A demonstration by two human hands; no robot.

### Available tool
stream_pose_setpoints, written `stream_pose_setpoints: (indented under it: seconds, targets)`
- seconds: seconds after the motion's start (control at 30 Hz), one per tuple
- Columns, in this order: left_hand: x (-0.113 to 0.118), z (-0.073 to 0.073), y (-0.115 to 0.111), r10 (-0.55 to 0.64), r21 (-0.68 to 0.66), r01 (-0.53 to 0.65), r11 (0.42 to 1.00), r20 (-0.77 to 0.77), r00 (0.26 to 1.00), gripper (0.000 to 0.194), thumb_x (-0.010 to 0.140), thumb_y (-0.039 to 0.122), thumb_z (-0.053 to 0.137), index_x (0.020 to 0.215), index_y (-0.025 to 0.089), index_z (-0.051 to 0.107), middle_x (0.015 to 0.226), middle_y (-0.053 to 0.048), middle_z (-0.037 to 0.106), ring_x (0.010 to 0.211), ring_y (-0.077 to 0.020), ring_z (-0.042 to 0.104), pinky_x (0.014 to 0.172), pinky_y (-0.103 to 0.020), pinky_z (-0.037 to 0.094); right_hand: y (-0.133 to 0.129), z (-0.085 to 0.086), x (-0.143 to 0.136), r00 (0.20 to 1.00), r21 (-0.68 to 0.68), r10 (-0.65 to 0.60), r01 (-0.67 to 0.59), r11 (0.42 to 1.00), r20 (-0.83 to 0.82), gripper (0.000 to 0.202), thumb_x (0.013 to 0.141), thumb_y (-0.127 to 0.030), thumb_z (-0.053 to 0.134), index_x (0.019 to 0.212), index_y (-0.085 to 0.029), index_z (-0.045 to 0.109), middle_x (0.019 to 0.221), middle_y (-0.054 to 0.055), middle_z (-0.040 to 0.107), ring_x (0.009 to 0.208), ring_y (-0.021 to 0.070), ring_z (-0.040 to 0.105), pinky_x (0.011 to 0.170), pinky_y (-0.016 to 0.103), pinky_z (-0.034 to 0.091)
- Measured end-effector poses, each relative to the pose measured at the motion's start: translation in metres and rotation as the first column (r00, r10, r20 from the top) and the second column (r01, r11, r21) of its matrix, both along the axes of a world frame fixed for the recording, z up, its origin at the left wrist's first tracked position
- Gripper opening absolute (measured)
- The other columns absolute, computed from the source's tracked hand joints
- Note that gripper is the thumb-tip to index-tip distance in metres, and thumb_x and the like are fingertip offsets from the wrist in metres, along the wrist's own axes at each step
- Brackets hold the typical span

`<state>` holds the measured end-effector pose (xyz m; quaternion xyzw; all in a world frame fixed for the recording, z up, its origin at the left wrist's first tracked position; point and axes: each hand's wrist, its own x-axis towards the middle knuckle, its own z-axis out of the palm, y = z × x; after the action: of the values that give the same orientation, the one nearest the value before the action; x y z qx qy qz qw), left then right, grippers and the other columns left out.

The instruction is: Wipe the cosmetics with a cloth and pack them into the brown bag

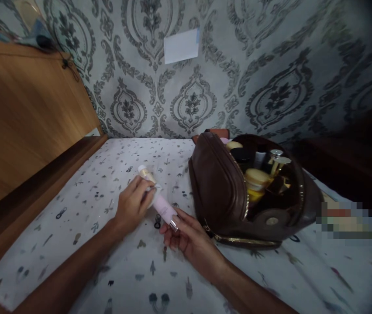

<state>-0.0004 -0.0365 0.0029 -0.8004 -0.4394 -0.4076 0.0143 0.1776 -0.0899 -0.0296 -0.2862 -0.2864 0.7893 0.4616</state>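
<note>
A pale pink cosmetic tube with a silver cap is held at a slant over the patterned sheet. My right hand grips it by the capped end, palm partly upward. Closed over the tube's other end, my left hand pinches a crumpled white tissue against it. Just beyond my left fingers shows a small cream-and-white container, its lower part hidden by the hand. To the right of my right hand stands an unzipped brown leather bag.
Inside the bag are several cosmetics, among them a yellow-lidded jar and a bottle with a shiny cap. A wooden panel borders the bed on the left. Behind is a patterned wall with a white paper.
</note>
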Motion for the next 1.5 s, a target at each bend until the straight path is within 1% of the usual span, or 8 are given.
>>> stream_pose_setpoints:
  seconds: [0.2,0.43,0.6,0.77,1.0,1.2,1.33,1.5]
  targets:
    - [-0.014,0.002,0.013,0.073,-0.095,-0.063,0.993,0.100,0.992,0.018,0.095,0.024,0.047,0.102,0.020,0.063,0.090,-0.004,0.060,0.084,-0.0178,0.059,0.076,-0.031,0.050,0.001,0.000,0.000,1.000,-0.016,-0.024,0.024,1.000,0.016,0.046,0.070,-0.041,0.084,0.105,-0.014,0.069,0.079,0.006,0.070,0.063,0.0112,0.060,0.056,0.021,0.041]
    - [0.014,0.000,-0.020,-0.217,0.101,0.247,0.964,-0.246,0.945,0.015,0.094,0.023,0.052,0.099,0.017,0.065,0.086,-0.005,0.058,0.073,-0.0141,0.058,0.057,-0.023,0.047,0.000,-0.008,-0.003,0.993,-0.020,-0.114,0.115,0.993,0.030,0.055,0.066,-0.036,0.088,0.115,-0.023,0.069,0.092,0.004,0.070,0.073,0.0133,0.061,0.064,0.024,0.046]
    - [0.008,-0.001,-0.014,-0.052,0.209,0.129,0.969,-0.336,0.940,0.016,0.095,0.023,0.051,0.093,0.019,0.066,0.084,-0.004,0.059,0.067,-0.0125,0.057,0.052,-0.021,0.044,-0.001,-0.009,-0.002,0.990,0.011,-0.095,0.094,0.996,0.100,0.063,0.070,-0.037,0.085,0.127,-0.023,0.064,0.093,0.004,0.070,0.075,0.0147,0.062,0.063,0.024,0.047]
    - [-0.021,-0.001,0.015,0.149,0.116,-0.125,0.985,-0.224,0.963,0.022,0.096,0.028,0.047,0.095,0.021,0.068,0.088,-0.004,0.058,0.072,-0.0131,0.057,0.057,-0.022,0.044,0.001,-0.006,-0.001,0.989,-0.109,-0.105,0.116,0.987,0.100,0.071,0.066,-0.038,0.088,0.129,-0.021,0.062,0.092,0.008,0.072,0.075,0.0161,0.065,0.066,0.026,0.046]
    - [-0.026,-0.004,0.025,0.133,-0.161,-0.110,0.981,0.141,0.981,0.018,0.095,0.028,0.050,0.107,0.021,0.061,0.095,-0.004,0.059,0.089,-0.0187,0.058,0.077,-0.030,0.049,0.005,-0.002,0.002,0.998,-0.181,-0.047,0.037,0.983,-0.052,0.044,0.070,-0.042,0.084,0.103,-0.018,0.069,0.082,0.009,0.074,0.065,0.0146,0.063,0.061,0.025,0.044]
    - [-0.013,-0.007,0.013,0.055,-0.112,-0.052,0.992,0.020,0.998,0.017,0.096,0.028,0.048,0.102,0.021,0.063,0.090,-0.003,0.056,0.081,-0.0171,0.057,0.070,-0.030,0.047,0.007,0.001,0.007,0.965,-0.323,0.074,-0.156,0.934,-0.251,0.040,0.071,-0.043,0.083,0.093,-0.012,0.071,0.084,0.011,0.073,0.062,0.0102,0.060,0.054,0.018,0.043]
    - [0.002,-0.006,-0.004,-0.042,-0.018,0.041,0.999,-0.050,0.998,0.016,0.096,0.026,0.050,0.104,0.020,0.063,0.091,-0.005,0.056,0.082,-0.0171,0.058,0.069,-0.029,0.048,0.006,0.001,0.007,0.960,-0.272,0.045,-0.123,0.954,-0.275,0.033,0.073,-0.032,0.083,0.098,-0.015,0.070,0.088,0.007,0.072,0.061,0.0077,0.058,0.053,0.016,0.043]
    - [0.018,-0.004,-0.023,-0.192,0.089,0.202,0.975,-0.110,0.975,0.012,0.095,0.022,0.052,0.103,0.020,0.061,0.088,-0.004,0.058,0.079,-0.0158,0.059,0.066,-0.026,0.049,0.004,0.000,0.006,0.961,-0.265,0.015,-0.091,0.960,-0.278,0.026,0.068,-0.025,0.087,0.086,-0.015,0.070,0.070,-0.002,0.066,0.057,0.0074,0.060,0.050,0.016,0.040]
